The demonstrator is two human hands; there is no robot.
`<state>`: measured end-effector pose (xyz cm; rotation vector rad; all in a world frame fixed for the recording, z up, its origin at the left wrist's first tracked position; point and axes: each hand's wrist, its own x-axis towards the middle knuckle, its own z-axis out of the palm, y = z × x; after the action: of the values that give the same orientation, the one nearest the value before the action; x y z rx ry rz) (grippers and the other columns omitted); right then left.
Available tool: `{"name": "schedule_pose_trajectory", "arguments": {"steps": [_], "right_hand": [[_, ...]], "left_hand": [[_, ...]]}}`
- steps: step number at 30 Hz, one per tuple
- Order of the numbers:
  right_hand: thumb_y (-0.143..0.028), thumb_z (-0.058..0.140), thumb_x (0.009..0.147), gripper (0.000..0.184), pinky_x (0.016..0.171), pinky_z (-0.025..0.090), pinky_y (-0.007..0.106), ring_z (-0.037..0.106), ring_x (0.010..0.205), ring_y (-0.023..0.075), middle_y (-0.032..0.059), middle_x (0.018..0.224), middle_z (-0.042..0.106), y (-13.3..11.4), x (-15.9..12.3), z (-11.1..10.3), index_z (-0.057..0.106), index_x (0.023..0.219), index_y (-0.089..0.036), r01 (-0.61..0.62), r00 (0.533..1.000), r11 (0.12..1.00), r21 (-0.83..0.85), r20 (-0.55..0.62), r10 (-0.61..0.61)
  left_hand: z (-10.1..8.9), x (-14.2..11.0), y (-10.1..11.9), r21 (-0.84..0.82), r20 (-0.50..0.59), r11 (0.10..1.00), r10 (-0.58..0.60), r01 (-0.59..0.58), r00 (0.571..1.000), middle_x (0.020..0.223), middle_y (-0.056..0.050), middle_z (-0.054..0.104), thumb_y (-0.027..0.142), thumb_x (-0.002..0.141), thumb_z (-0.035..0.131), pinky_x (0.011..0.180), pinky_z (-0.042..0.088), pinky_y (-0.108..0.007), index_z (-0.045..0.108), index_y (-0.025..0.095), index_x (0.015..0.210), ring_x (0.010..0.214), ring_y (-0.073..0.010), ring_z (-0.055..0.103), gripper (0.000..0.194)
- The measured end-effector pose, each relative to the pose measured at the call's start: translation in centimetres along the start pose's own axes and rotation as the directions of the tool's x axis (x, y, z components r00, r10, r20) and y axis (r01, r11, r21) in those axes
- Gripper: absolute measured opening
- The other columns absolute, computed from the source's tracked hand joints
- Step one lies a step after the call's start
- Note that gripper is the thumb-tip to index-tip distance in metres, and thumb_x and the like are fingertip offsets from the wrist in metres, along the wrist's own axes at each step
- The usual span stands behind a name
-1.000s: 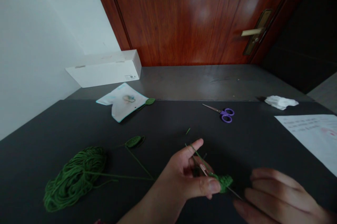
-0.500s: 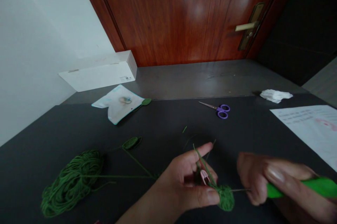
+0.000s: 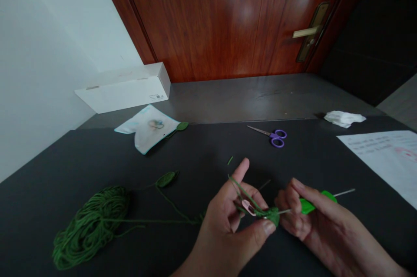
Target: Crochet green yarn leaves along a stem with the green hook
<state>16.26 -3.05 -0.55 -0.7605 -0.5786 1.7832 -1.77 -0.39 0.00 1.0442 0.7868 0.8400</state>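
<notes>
My left hand (image 3: 233,216) pinches a small green crochet piece (image 3: 272,215) between thumb and fingers, with the yarn strand running over its raised forefinger and a pink stitch marker (image 3: 248,207) beside the piece. My right hand (image 3: 312,225) grips a crochet hook with a green handle (image 3: 312,204); the metal tip meets the crochet piece. The strand trails left to a loose skein of green yarn (image 3: 93,225) on the black table (image 3: 202,151). A finished green leaf (image 3: 166,178) lies near the skein.
Purple-handled scissors (image 3: 273,135) lie beyond the hands. A plastic pouch (image 3: 148,127) with another green leaf (image 3: 181,126) sits at the back left, a white box (image 3: 125,88) behind it. A crumpled tissue (image 3: 345,118) and a printed sheet (image 3: 384,155) lie at the right. A wooden door (image 3: 234,16) stands behind.
My right hand has come in from the lower right with the green-handled hook and brought its tip to the crochet piece. My left hand has lifted slightly, its forefinger raised higher.
</notes>
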Motion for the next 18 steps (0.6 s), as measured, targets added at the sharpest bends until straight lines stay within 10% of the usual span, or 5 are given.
{"name": "schedule_pose_trajectory", "arguments": {"steps": [9,18], "right_hand": [[-0.049,0.041,0.095,0.038,0.074,0.048,0.025,0.054,0.077,0.0147,0.0006,0.078,0.060,1.7,-0.9,-0.5,0.067,0.079,-0.026,0.196,0.980,0.973,-0.124,0.069,-0.189],[-0.050,0.044,0.093,0.032,0.073,0.046,0.031,0.053,0.080,0.0183,0.0024,0.082,0.059,3.1,-1.3,-1.2,0.067,0.087,-0.029,0.454,0.891,0.804,-0.384,0.218,-0.399]], "left_hand": [[1.0,0.1,0.3,-0.271,-0.208,0.962,-0.103,0.044,0.973,0.079,0.002,0.058,0.016,0.064,0.080,0.070,0.044,-0.024,0.043,0.017,0.140,0.068,-0.0081,0.054,0.084],[1.3,0.2,-0.3,-0.131,-0.309,0.991,-0.002,-0.040,0.951,0.076,0.004,0.061,0.014,0.068,0.076,0.073,0.047,-0.027,0.036,0.019,0.143,0.071,-0.0107,0.058,0.086]]}}
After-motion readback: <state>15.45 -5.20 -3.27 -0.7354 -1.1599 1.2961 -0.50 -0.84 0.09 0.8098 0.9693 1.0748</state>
